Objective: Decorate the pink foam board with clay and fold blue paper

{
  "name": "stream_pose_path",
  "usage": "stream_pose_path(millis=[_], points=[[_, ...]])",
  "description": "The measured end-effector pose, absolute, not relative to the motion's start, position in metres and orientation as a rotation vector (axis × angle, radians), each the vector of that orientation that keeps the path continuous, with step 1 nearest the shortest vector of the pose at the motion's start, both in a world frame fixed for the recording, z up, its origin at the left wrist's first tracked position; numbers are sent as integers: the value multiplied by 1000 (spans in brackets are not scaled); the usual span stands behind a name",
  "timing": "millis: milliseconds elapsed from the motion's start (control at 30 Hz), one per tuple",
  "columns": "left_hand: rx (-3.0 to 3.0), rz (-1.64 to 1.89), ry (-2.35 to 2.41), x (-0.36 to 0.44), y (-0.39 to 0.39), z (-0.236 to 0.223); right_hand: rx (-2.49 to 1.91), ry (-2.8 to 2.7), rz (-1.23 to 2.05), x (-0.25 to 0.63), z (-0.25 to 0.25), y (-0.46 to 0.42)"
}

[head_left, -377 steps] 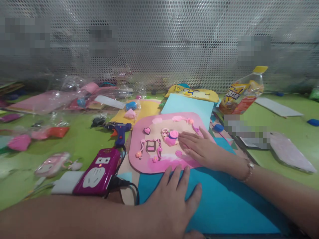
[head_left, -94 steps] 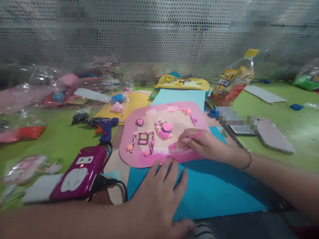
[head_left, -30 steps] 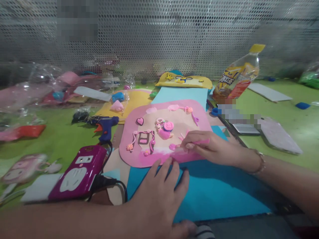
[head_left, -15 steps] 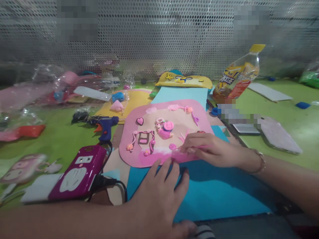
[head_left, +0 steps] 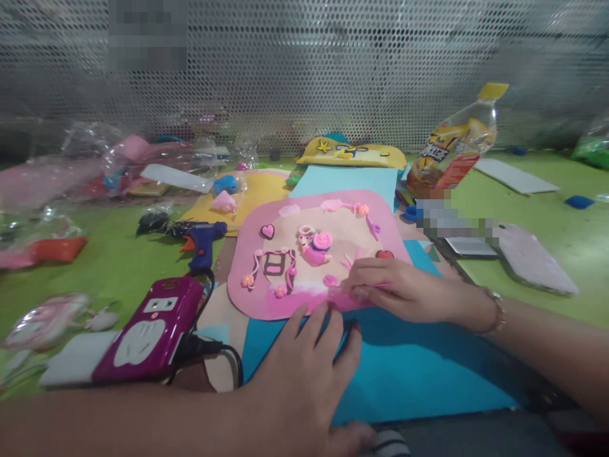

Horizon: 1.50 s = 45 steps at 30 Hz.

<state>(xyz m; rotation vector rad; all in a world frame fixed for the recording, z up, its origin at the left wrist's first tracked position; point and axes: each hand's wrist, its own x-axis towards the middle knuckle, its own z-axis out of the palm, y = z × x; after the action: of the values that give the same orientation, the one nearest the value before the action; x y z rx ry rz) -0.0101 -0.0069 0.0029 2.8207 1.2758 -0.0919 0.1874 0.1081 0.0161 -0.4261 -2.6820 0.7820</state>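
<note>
A pink board with rounded corners and a cream middle [head_left: 247, 244] lies before me, with raised clay-like shapes on it. At its centre is a pink snail figure [head_left: 316, 244], and lower down sits a small round pink piece [head_left: 330, 280]. Just right of that piece, my right hand [head_left: 394, 289] is closed in a pinch around a thin pink stick, mostly hidden by the fingers. Pink strands [head_left: 351, 259] show beyond its fingertips. My left hand [head_left: 307, 362] rests with fingers spread, its tips at the board's lower edge, over blue sheet material [head_left: 428, 368].
On the left are a blue glue gun [head_left: 202, 244], a magenta power strip [head_left: 152, 330] with cables and plastic bags [head_left: 57, 171]. A tilted bottle [head_left: 451, 149] and a phone-shaped pale case [head_left: 535, 257] stand or lie right. Behind is a perforated metal panel [head_left: 295, 70].
My right hand has shifted slightly, uncovering more of the red heart on the board's right side. The left hand stays in place.
</note>
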Motion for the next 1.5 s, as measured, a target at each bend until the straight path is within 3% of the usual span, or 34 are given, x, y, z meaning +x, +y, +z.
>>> stream_pose_path(millis=[1500], points=[[2835, -21, 1134, -17, -2, -5, -376, -2623, 685, 192, 12, 114]])
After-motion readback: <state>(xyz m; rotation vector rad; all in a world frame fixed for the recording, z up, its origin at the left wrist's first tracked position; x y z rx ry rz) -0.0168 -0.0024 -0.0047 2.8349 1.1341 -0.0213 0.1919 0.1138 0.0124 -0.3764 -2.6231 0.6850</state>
